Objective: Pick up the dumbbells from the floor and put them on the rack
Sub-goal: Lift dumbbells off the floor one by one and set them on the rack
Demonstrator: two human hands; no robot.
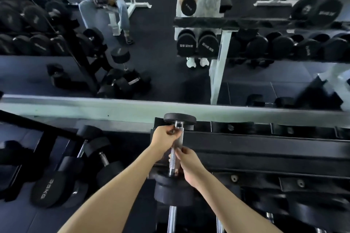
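Observation:
A black dumbbell with a knurled chrome handle (177,143) lies lengthwise across the top tier of the black rack (265,145), at the rack's left end. Its far head (180,118) points at the mirror and its near head (173,190) hangs over the rack's front. My left hand (163,138) grips the handle near the far head. My right hand (186,163) holds the handle nearer the close head. Both hands are closed on the bar.
Several big dumbbells, one marked 35KG (47,189), lie on a lower rack at left. More chrome handles (172,219) show on the tier below me. A wall mirror (170,34) ahead reflects me, the racks and a seated person (113,0).

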